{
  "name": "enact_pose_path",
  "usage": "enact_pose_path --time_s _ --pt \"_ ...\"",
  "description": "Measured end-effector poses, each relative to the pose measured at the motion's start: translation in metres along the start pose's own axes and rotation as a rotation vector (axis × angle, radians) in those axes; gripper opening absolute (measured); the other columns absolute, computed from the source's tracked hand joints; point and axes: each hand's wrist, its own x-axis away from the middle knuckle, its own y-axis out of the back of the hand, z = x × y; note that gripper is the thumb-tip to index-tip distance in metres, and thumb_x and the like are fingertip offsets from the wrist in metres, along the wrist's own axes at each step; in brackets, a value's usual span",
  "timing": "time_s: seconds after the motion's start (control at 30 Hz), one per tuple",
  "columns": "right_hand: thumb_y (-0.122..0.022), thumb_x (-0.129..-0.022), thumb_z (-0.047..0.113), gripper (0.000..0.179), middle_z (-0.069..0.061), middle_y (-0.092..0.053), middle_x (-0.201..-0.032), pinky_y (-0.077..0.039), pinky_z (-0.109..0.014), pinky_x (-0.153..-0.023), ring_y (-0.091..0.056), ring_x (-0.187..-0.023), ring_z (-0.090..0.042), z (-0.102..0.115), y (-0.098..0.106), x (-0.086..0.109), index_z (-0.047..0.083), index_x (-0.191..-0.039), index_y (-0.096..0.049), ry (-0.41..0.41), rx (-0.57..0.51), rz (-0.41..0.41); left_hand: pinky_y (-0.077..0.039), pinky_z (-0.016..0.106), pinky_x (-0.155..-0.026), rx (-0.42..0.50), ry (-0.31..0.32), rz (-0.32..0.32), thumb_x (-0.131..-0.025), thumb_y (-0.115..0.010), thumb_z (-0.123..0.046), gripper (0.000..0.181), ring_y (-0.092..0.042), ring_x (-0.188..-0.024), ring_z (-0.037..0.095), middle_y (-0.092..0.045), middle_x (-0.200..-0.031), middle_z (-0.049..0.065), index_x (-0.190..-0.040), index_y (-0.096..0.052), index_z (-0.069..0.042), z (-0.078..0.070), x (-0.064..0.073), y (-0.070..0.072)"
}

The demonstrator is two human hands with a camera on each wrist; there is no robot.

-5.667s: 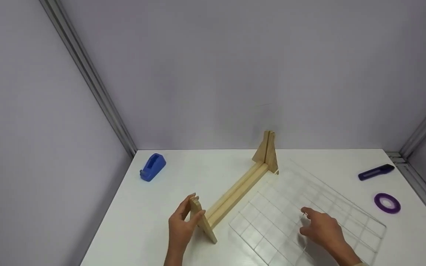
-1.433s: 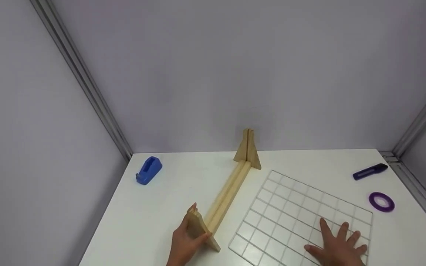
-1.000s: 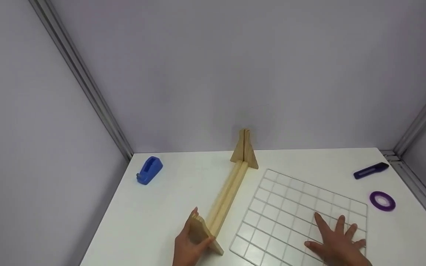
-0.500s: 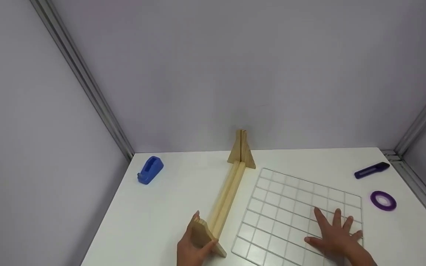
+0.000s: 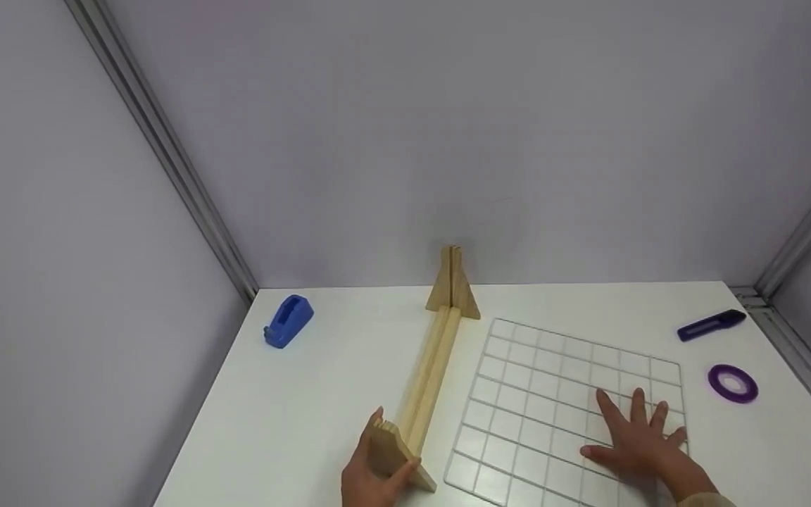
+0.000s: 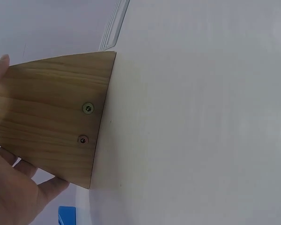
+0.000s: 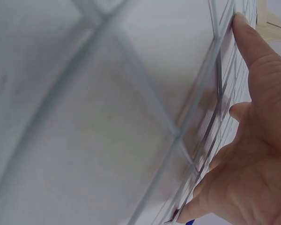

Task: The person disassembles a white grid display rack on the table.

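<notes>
A wooden stand (image 5: 430, 380) lies lengthwise on the table: a grooved base bar joins two upright, tapering end pieces. My left hand (image 5: 370, 479) grips the near end piece (image 5: 395, 451), thumb on one edge and fingers on the other. In the left wrist view two bolts show on that end piece's outer face (image 6: 51, 108). Right of the stand lies a white wire grid panel (image 5: 518, 415), flat on the table. With fingers spread, my right hand (image 5: 634, 440) rests on the grid's right part. The right wrist view shows the fingertips touching the wires (image 7: 178, 136).
A blue tape dispenser (image 5: 288, 322) stands at the back left of the white table (image 5: 321, 394). A dark utility knife (image 5: 712, 325) and a purple tape roll (image 5: 733, 384) lie at the right. Walls enclose the back and sides.
The right hand lowered the grid flat, then spread on it. The grid has slid left and turned slightly. The left hand has turned the stand, its far end moving left.
</notes>
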Motion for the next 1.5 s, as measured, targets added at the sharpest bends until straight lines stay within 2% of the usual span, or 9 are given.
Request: enact_pose_path --time_s 0.17,0.37,0.53,0.63,0.83,0.93,1.03,1.23,1.5 --pt "-0.063 -0.084 0.075 0.114 -0.050 0.014 -0.153 0.003 -0.096 -0.087 0.014 -0.129 -0.082 -0.002 0.007 -0.005 0.012 -0.162 -0.008 0.026 0.045 -0.007 -0.050 0.053 -0.108 0.002 0.007 -0.009 -0.071 -0.093 -0.034 0.090 -0.060 -0.131 0.029 -0.061 -0.145 0.006 -0.150 -0.048 -0.033 -0.001 0.004 -0.003" --pt "-0.064 -0.083 0.076 0.118 -0.048 0.016 -0.155 0.006 -0.096 -0.088 0.016 -0.131 -0.080 -0.005 0.010 -0.012 0.011 -0.163 -0.006 0.028 0.037 0.028 -0.048 0.057 -0.108 -0.004 0.072 -0.010 -0.070 -0.093 -0.040 0.092 -0.060 -0.131 0.033 -0.062 -0.143 0.008 -0.149 -0.046 -0.040 -0.005 0.008 -0.004" --pt "-0.064 -0.083 0.075 0.117 -0.048 0.013 -0.155 0.008 -0.095 -0.088 0.015 -0.132 -0.080 -0.006 0.012 -0.013 0.014 -0.163 -0.004 0.042 0.027 0.015 -0.050 0.056 -0.106 -0.019 0.045 0.003 -0.071 -0.092 -0.040 0.092 -0.060 -0.131 0.032 -0.061 -0.144 0.007 -0.150 -0.046 -0.037 -0.004 0.010 -0.004" --pt "-0.063 -0.084 0.074 0.114 -0.048 0.011 -0.155 0.010 -0.095 -0.089 0.013 -0.134 -0.078 -0.004 0.014 -0.010 0.016 -0.163 -0.005 0.041 0.013 -0.033 -0.047 0.058 -0.109 0.009 0.005 0.097 -0.073 -0.091 -0.043 0.098 -0.055 -0.136 0.036 -0.055 -0.151 0.010 -0.155 -0.040 -0.031 0.001 0.005 0.002" --pt "-0.050 -0.092 0.074 0.098 -0.044 0.006 -0.158 0.009 -0.095 -0.091 0.011 -0.137 -0.075 0.008 -0.005 0.006 0.017 -0.163 -0.013 0.020 -0.041 -0.093 -0.041 0.065 -0.111 0.075 -0.136 0.394 -0.080 -0.086 -0.039 0.101 -0.042 -0.147 0.035 -0.041 -0.161 0.011 -0.161 -0.028 -0.026 0.025 -0.021 0.026" --pt "-0.044 -0.090 0.080 0.100 -0.045 0.004 -0.158 0.005 -0.095 -0.093 0.009 -0.137 -0.075 0.016 -0.020 0.014 0.018 -0.163 -0.015 -0.036 -0.019 -0.081 -0.042 0.061 -0.111 0.095 -0.186 0.504 -0.085 -0.082 -0.034 0.085 -0.044 -0.146 0.021 -0.046 -0.158 0.008 -0.157 -0.039 -0.025 0.035 -0.032 0.035" --pt "-0.046 -0.087 0.084 0.106 -0.048 0.005 -0.155 0.007 -0.094 -0.093 0.010 -0.136 -0.076 0.021 -0.029 0.019 0.016 -0.163 -0.015 -0.065 -0.017 -0.071 -0.045 0.047 -0.114 0.163 -0.160 0.587 -0.087 -0.080 -0.033 0.066 -0.049 -0.141 0.009 -0.054 -0.152 0.003 -0.147 -0.055 -0.022 0.039 -0.038 0.039" --pt "-0.058 -0.085 0.076 0.112 -0.048 0.020 -0.153 0.026 -0.090 -0.083 0.020 -0.137 -0.073 0.018 -0.033 0.025 0.013 -0.163 -0.008 0.011 -0.081 0.006 -0.049 0.019 -0.101 0.210 -0.116 0.613 -0.087 -0.079 -0.033 0.047 -0.062 -0.126 0.008 -0.067 -0.136 0.001 -0.132 -0.069 -0.020 0.038 -0.040 0.038" --pt "-0.071 -0.080 0.069 0.116 -0.045 0.024 -0.154 0.031 -0.086 -0.083 0.024 -0.139 -0.069 0.011 -0.023 0.016 0.017 -0.164 -0.010 0.032 -0.114 0.061 -0.052 0.021 -0.095 0.142 -0.104 0.598 -0.087 -0.078 -0.037 0.041 -0.066 -0.119 0.009 -0.073 -0.127 -0.002 -0.126 -0.072 -0.024 0.032 -0.037 0.034"
